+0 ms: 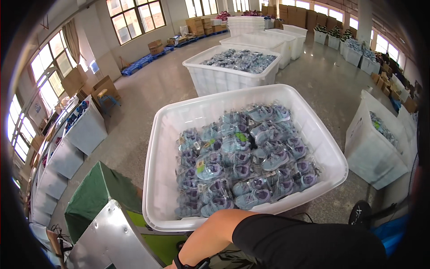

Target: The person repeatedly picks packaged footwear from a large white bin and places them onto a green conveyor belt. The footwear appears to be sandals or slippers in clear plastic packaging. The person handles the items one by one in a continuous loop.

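Neither my left hand nor my right hand shows. One bent arm (215,233) of mine, in a black short sleeve (304,244), crosses the lower edge, with a black band (197,263) at its wrist; its hand lies beyond the picture. Just past the elbow stands a large white plastic bin (322,134). Inside it, rows of pale blue sneakers (273,157) with purple linings are packed in clear bags. A few bear green tags (242,136). At the lower left, close to the forearm, is a bare metal panel (114,237).
Behind the bin stands another white bin (228,83) of bagged shoes. More bins line the left (87,127) and right (376,148). A green cover (96,193) sits left of the near bin. A black shoe (359,213) is at the lower right. Blue pallets (139,66) lie beneath the windows.
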Available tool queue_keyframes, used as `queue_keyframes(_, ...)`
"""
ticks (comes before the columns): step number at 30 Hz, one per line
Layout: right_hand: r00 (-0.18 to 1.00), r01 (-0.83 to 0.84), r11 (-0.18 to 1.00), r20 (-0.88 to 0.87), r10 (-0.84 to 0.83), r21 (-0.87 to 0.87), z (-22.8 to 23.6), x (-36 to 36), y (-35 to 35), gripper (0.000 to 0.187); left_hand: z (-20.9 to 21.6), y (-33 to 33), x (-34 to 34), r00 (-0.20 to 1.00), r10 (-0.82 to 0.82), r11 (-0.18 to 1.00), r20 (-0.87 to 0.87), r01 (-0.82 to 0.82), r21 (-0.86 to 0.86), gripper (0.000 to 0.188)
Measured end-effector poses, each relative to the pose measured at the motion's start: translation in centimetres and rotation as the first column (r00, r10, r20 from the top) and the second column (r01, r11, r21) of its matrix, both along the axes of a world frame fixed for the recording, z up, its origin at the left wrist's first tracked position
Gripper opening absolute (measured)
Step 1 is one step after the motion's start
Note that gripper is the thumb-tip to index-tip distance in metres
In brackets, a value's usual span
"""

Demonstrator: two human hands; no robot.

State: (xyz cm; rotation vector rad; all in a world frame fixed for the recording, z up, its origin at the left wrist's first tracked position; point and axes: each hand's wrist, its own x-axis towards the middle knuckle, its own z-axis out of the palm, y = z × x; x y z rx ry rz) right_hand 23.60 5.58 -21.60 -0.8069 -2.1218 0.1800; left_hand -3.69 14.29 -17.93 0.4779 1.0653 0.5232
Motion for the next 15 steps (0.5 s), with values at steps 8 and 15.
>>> queue_keyframes(8, 0.993, 0.112, 0.991, 0.030, -0.110, -0.079, 1.0, -0.5, -1.3, 0.017, -1.1, -2.8, 0.3, 0.945, -0.063, 0.639, -0.320, 0.285, 0.715, 0.006)
queue_keyframes(15, 0.989, 0.135, 0.991, 0.066, -0.134, -0.017, 1.6, 0.8, -1.8, 0.025, -0.3, -3.4, 1.8, 0.931, -0.051, 0.491, -0.362, 0.340, 0.802, 0.016)
